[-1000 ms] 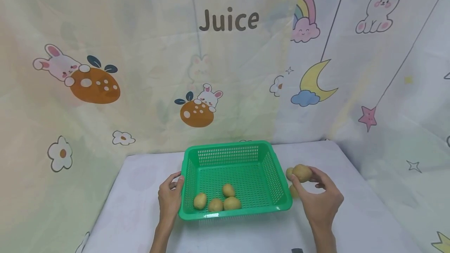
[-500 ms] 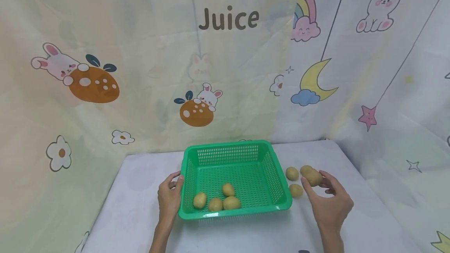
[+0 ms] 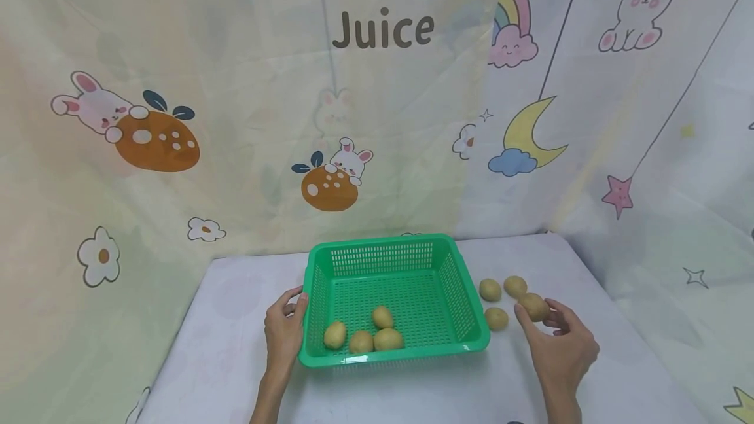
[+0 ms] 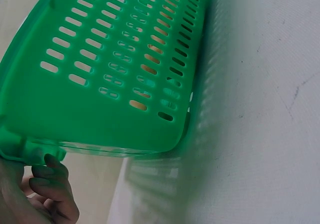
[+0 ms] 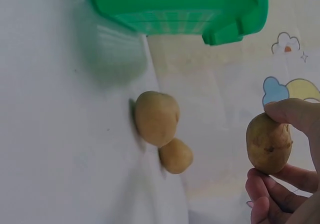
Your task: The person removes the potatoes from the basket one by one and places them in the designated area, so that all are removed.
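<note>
A green plastic basket (image 3: 412,350) with slotted walls stands on the table, several potatoes (image 3: 389,339) lying near its front side. My left hand (image 3: 285,329) grips the basket's left rim; in the left wrist view its curled fingers (image 4: 52,184) are at the basket's edge. To the right of the basket, my right hand (image 3: 562,345) pinches a potato (image 3: 533,307) between thumb and fingers. The right wrist view shows that held potato (image 5: 269,145) with a dark spot on its skin. Three other potatoes (image 3: 496,318) rest on the table between the basket and this hand.
A white cloth covers the table (image 3: 389,398). Behind it hangs a printed curtain (image 3: 400,149) with rabbits, fruit and the word "Juice". The curtain also hangs along both sides.
My right hand has moved right and a little nearer with its potato, away from the basket. Three potatoes it partly covered now show fully. My left hand and the basket have stayed put.
</note>
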Demonstrator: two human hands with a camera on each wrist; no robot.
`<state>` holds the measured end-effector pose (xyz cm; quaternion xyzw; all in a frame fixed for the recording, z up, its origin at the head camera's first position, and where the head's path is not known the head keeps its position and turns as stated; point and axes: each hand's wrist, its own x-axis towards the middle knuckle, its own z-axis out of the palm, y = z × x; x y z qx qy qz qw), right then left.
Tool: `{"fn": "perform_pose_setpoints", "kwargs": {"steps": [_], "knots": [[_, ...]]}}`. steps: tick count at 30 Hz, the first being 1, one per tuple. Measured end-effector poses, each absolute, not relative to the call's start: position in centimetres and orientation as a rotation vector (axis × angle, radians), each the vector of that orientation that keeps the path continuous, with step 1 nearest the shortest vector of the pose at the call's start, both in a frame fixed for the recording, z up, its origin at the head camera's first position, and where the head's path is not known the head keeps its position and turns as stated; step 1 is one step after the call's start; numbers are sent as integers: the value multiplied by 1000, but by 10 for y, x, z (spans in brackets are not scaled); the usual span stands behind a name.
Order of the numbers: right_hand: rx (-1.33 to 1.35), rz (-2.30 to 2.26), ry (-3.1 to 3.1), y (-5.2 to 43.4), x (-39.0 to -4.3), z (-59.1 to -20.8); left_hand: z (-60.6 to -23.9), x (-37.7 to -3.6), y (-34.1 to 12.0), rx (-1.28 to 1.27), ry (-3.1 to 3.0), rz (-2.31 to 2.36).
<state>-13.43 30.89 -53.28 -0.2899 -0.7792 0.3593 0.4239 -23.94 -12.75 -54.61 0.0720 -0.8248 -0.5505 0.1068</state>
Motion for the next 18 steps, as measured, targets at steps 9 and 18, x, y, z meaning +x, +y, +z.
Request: {"fn": "perform_pose_setpoints", "kwargs": {"steps": [9, 18], "knots": [[-831, 962, -1971, 320, -138, -551, -546, -239, -128, 215, -2425, -1629], [-976, 931, -2116, 325, -146, -564, -546, -239, -127, 204, -2430, -1623]]}}
